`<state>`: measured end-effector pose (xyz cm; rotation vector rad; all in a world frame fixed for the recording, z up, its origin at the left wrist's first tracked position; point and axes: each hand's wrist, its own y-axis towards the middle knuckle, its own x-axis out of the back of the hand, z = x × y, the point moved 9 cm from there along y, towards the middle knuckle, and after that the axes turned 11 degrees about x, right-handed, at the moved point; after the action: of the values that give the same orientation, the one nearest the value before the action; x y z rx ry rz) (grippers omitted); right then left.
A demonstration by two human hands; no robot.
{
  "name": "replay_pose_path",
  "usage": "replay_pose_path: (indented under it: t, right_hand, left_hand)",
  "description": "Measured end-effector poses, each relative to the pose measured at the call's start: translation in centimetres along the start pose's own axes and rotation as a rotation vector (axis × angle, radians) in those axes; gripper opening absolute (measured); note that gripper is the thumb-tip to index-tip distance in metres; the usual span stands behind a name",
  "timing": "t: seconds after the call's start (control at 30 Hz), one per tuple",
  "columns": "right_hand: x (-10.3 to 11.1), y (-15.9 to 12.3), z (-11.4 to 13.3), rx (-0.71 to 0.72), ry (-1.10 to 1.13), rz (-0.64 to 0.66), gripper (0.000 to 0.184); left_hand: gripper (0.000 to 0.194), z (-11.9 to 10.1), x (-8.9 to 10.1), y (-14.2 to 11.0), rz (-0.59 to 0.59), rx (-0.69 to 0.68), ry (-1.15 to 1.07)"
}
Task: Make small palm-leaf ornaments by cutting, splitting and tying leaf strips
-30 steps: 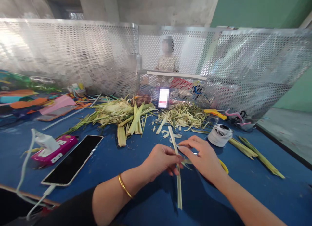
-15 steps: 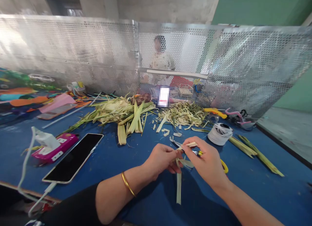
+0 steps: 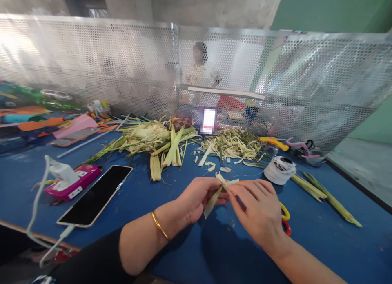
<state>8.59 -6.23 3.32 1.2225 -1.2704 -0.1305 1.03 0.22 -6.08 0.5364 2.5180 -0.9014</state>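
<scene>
My left hand (image 3: 198,197) is closed in a pinch on folded corn husk strips (image 3: 212,203), just above the table. The fingers of my right hand (image 3: 257,206) press together on the same strips from the right. Pale husk ends cross between both sets of fingertips, and one wider end hangs down by my left palm. How the strips are folded inside the fingers is hidden. Beside my right wrist lie scissors (image 3: 285,212), showing only yellow and red handle loops. A spool of white string (image 3: 279,170) stands behind my right hand.
Corn husks (image 3: 143,139) and thin shreds (image 3: 234,144) lie heaped ahead. To the left are a black-screened phone (image 3: 96,197) on a cable and a magenta power strip (image 3: 73,184). Two stalk pieces (image 3: 332,202) lie right. A perforated metal screen (image 3: 122,67) closes the back; a person stands behind it.
The strip that stood long and upright is now folded over between my hands. Its lower end has swung up and left. My right hand has turned palm down, and more of the scissors shows.
</scene>
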Motion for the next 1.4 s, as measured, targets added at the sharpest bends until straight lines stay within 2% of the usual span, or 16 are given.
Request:
replay_pose_path:
  t: [0.2, 0.43, 0.57, 0.67, 0.73, 0.8, 0.9, 1.0, 1.1, 1.17, 1.27, 1.4]
  right_hand:
    - [0.1, 0.1, 0.4, 0.048, 0.021, -0.013, 0.016]
    - [-0.4, 0.0, 0.5, 0.063, 0.029, 0.015, 0.016]
    - [-1.5, 0.0, 2.4, 0.218, 0.023, 0.104, 0.024]
    - [-2.9, -0.2, 4.2, 0.359, -0.065, 0.197, 0.028]
    - [-3.2, -0.4, 4.9, 0.412, -0.120, 0.199, 0.029]
    - [-3.0, -0.3, 4.8, 0.404, -0.107, 0.167, 0.030]
    - [-2.1, 0.0, 2.9, 0.224, 0.070, 0.079, 0.023]
    - [-1.5, -0.4, -0.8, -0.122, 0.307, -0.024, 0.015]
    - [-2.4, -2.0, -4.4, -0.494, 0.480, -0.061, 0.014]
    - [-3.3, -3.0, -5.6, -0.660, 0.543, -0.033, 0.015]
    - [-4.3, -3.6, -6.1, -0.756, 0.565, 0.022, 0.018]
    - [-4.9, -3.8, -6.0, -0.757, 0.539, 0.090, 0.022]
  left_hand:
    - [0.013, -0.4, -0.5, -0.2, 0.083, -0.006, -0.080]
    - [0.021, -0.5, 0.3, 0.1, 0.000, -0.077, -0.013]
    - [0.020, -0.6, 0.2, 0.0, 0.008, -0.090, -0.024]
    - [0.019, -0.6, 0.0, -0.1, 0.012, -0.099, 0.004]
    - [0.018, -0.6, 0.1, -0.1, 0.006, -0.102, 0.013]
    - [0.021, -0.4, 0.0, 0.0, 0.018, -0.096, 0.006]
    - [0.029, -0.5, 0.2, 0.2, 0.025, -0.116, -0.002]
    - [0.033, -0.8, 0.1, 0.0, 0.030, -0.145, 0.057]
    - [0.030, -1.0, -0.3, -0.2, 0.050, -0.136, 0.114]
    - [0.028, -1.2, -0.3, -0.3, 0.045, -0.139, 0.123]
    - [0.031, -1.2, -0.4, -0.4, 0.044, -0.134, 0.142]
    - [0.030, -1.2, 0.0, -0.2, -0.006, -0.135, 0.161]
